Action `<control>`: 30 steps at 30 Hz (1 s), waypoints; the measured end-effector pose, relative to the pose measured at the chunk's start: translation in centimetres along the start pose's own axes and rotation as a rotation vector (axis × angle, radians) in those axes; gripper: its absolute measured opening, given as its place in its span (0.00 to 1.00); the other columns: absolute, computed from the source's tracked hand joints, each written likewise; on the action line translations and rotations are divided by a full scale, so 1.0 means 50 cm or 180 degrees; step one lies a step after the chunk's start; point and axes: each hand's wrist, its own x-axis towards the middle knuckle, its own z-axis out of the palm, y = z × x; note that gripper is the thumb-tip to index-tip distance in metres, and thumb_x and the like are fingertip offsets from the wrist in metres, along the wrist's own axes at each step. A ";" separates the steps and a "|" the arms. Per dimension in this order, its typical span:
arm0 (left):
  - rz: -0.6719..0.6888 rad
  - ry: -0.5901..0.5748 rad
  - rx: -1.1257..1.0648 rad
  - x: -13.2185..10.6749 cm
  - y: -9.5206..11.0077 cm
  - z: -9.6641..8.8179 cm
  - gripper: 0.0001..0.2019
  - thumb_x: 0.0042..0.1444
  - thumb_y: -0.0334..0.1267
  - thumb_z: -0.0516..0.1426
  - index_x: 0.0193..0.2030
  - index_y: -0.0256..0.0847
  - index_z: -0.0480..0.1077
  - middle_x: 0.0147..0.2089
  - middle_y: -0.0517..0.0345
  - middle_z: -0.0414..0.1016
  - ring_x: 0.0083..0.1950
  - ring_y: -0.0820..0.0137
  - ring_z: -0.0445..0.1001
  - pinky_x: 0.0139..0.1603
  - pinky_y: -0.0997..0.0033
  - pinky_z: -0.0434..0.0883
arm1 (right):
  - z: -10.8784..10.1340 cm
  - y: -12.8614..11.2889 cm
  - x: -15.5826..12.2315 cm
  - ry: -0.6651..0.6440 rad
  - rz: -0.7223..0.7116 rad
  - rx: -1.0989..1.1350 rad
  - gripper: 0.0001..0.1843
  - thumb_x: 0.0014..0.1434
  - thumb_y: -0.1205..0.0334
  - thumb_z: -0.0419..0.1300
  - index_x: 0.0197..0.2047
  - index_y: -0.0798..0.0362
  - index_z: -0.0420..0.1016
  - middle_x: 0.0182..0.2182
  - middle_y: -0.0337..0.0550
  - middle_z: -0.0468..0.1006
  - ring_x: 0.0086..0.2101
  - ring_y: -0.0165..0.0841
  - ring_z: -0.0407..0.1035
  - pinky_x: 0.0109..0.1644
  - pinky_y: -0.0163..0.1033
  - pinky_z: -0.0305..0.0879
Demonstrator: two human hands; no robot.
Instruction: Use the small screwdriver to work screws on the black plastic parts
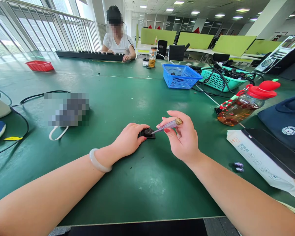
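Note:
In the head view, my left hand (pixel 129 140) grips a small black rectangular part (pixel 151 136) between thumb and fingers at its left side. The part lies on the green tabletop and has a dark round piece on its upper face. My right hand (pixel 183 139) is closed around a slim screwdriver (pixel 167 125) with a clear purplish handle and a brownish end. The screwdriver slants down to the left, and its tip is at the round piece; whether it sits in a slot is too small to tell.
To the right are a bottle with a red lid (pixel 247 103), a white packet (pixel 260 160) and a dark blue bag (pixel 285 121). Farther back stand a blue basket (pixel 182 82), a green basket of cables (pixel 213 80) and a red tray (pixel 40 66). A person (pixel 116 42) sits across the table.

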 end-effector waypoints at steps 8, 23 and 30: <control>0.0053 0.0031 0.0029 -0.001 0.001 0.000 0.19 0.60 0.34 0.57 0.59 0.42 0.68 0.54 0.53 0.77 0.59 0.57 0.70 0.63 0.51 0.67 | 0.001 -0.011 0.003 -0.0152 -0.0545 -0.0343 0.21 0.62 0.72 0.57 0.55 0.43 0.66 0.39 0.40 0.81 0.37 0.33 0.78 0.45 0.42 0.77; -0.0071 0.0079 0.0118 0.002 0.005 0.003 0.20 0.60 0.34 0.55 0.59 0.43 0.69 0.57 0.56 0.76 0.62 0.58 0.68 0.66 0.53 0.66 | 0.018 -0.057 -0.003 -0.1847 -0.1730 -0.1166 0.12 0.61 0.72 0.55 0.32 0.50 0.76 0.26 0.39 0.72 0.30 0.31 0.61 0.37 0.38 0.58; -0.0155 0.0043 0.0071 0.003 0.004 0.002 0.21 0.59 0.35 0.55 0.60 0.44 0.69 0.58 0.56 0.76 0.62 0.58 0.67 0.65 0.51 0.66 | 0.041 -0.039 -0.020 -0.2271 -0.1835 -0.1360 0.11 0.61 0.71 0.55 0.31 0.50 0.75 0.26 0.38 0.67 0.27 0.31 0.55 0.35 0.38 0.54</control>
